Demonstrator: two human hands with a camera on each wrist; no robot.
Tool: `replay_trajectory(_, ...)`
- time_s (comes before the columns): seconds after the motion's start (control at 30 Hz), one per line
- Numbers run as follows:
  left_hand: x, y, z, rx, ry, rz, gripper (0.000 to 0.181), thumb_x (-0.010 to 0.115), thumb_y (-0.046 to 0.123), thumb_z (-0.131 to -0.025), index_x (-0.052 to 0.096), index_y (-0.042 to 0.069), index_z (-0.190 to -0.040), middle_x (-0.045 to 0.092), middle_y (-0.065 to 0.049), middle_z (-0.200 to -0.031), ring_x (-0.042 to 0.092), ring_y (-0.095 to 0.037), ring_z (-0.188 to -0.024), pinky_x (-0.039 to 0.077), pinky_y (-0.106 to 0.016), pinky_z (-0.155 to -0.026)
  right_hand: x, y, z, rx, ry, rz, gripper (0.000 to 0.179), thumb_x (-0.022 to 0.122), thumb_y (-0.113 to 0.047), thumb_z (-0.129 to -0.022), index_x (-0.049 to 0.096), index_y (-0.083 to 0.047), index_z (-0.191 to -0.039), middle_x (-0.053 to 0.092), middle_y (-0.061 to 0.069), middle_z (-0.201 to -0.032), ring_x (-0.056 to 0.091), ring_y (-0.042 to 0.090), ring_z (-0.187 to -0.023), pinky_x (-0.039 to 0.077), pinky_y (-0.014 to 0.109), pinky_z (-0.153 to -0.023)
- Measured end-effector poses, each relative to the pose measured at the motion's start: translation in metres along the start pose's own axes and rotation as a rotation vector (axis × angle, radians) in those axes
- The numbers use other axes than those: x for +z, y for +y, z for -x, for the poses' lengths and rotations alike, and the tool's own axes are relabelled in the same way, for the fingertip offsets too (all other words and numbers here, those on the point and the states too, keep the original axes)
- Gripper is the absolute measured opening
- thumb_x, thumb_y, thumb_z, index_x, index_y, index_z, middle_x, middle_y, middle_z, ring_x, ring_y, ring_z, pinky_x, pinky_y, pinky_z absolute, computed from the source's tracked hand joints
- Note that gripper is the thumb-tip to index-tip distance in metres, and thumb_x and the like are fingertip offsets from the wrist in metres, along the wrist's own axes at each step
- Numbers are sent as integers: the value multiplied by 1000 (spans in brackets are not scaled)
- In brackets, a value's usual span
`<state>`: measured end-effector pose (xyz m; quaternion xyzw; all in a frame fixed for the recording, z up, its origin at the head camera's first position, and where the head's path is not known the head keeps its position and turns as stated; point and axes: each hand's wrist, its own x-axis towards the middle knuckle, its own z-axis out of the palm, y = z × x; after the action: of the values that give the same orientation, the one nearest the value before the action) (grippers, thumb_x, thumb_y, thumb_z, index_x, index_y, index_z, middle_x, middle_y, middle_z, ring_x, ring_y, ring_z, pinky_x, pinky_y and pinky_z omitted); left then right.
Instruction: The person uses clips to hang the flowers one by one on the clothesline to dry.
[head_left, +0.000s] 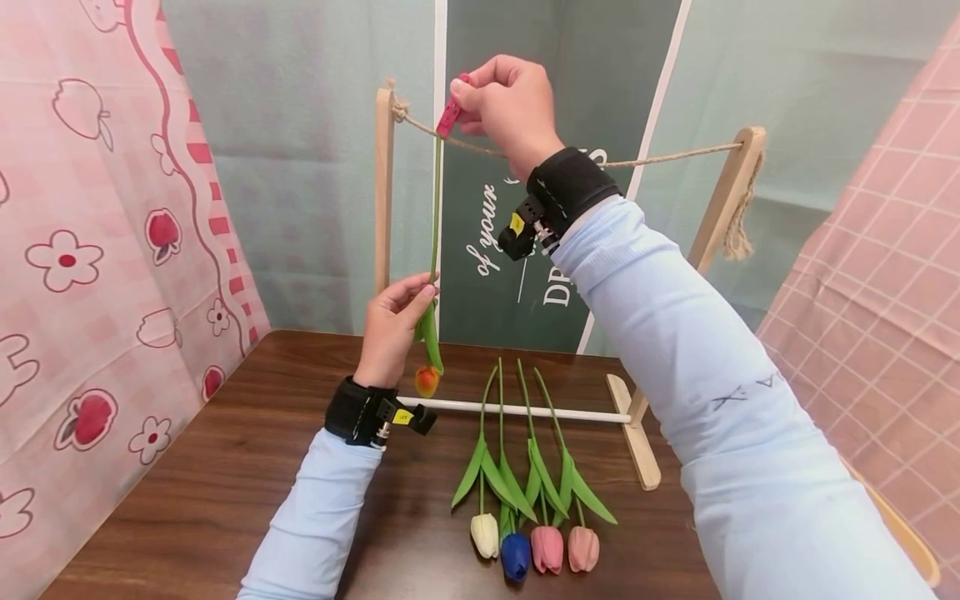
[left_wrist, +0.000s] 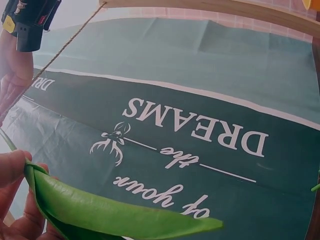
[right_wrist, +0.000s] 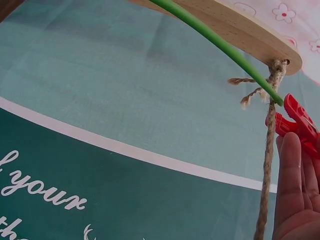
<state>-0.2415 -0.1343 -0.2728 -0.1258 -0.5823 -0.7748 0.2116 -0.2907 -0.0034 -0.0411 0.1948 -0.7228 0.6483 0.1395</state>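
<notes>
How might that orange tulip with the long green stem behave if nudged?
Probably light: the left hand merely pinches the orange tulip. Likely fairly stiff, too: its slender green stem stands nearly straight above that pinch.

I wore pale blue sleeves (head_left: 318, 500), dark line marks (head_left: 729, 398) on the right; black wrist straps (head_left: 573, 190) carried black devices (head_left: 514, 244), yellow labels (head_left: 517, 222).

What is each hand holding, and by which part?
The left hand holds an upside-down orange tulip by its stem, near the leaves; the right hand pinches a red clothespin by its end away from the rope.
</notes>
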Motion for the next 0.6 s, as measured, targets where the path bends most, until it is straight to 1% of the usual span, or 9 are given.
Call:
replay_trajectory(0.03, 0, 0, 0, -2, 0, -1, 30, 64, 7, -94, 63, -8, -120, 70, 3, -95, 62, -17, -91, 51, -22, -70, 1, 0, 0, 5, -3, -1, 13, 72, -9, -88, 63, -2, -80, 67, 10, -88, 67, 23, -77, 56, 26, -73)
replay_trajectory(0.1, 0, 1, 0, -4, -1, -1, 30, 64, 7, -94, 63, -8, -120, 70, 3, -96, 61, -24, -96, 51, -22, -72, 1, 0, 0, 19, -8, -8, 14, 72, -9, -88, 63, -2, -80, 67, 11, -89, 68, 23, -77, 56, 26, -73)
replay_trajectory(0.2, 1, 1, 0, -8, 2, 0, 30, 64, 7, -94, 63, -8, -120, 70, 2, -96, 60, -31, -100, 51, -23, -73, 2, 0, 0, 47, -11, -19, 14, 72, -8, -88, 63, -2, -80, 67, 11, -89, 69, 24, -77, 56, 26, -72)
replay_trajectory(0.27, 1, 1, 0, -9, 3, 0, 29, 64, 6, -94, 64, -7, -120, 70, 2, -96, 60, -32, -102, 51, -23, -74, 2, 1, 0, 67, -16, -30, 13, 72, -8, -88, 64, -2, -80, 68, 11, -89, 69, 24, -75, 56, 26, -71)
replay_trajectory(0.33, 1, 2, 0, -10, 3, 0, 28, 64, 6, -94, 64, -6, -119, 70, 2, -96, 61, -30, -101, 51, -24, -74, 3, 1, 0, 82, -22, -36, 12, 72, -9, -87, 65, -2, -81, 68, 12, -88, 68, 23, -72, 57, 27, -70)
replay_trajectory(0.43, 2, 2, 0, -9, 1, -2, 28, 64, 7, -94, 65, -6, -119, 70, 1, -97, 60, -31, -101, 51, -24, -74, 4, 2, -1, 104, -28, -35, 12, 73, -9, -87, 65, -2, -83, 68, 11, -87, 67, 21, -68, 57, 27, -70)
replay_trajectory(0.5, 2, 2, 1, -8, 0, 0, 28, 64, 7, -94, 64, -6, -119, 70, 1, -97, 59, -34, -104, 51, -24, -74, 3, 3, -1, 114, -31, -29, 11, 73, -10, -87, 65, -2, -84, 68, 12, -88, 67, 21, -70, 56, 26, -70)
replay_trajectory(0.6, 3, 3, 1, -12, 0, 0, 28, 64, 7, -94, 65, -6, -119, 70, 1, -97, 59, -34, -105, 52, -25, -75, 2, 3, 0, 125, -37, -25, 11, 73, -10, -87, 66, -2, -85, 69, 12, -88, 68, 22, -72, 56, 26, -71)
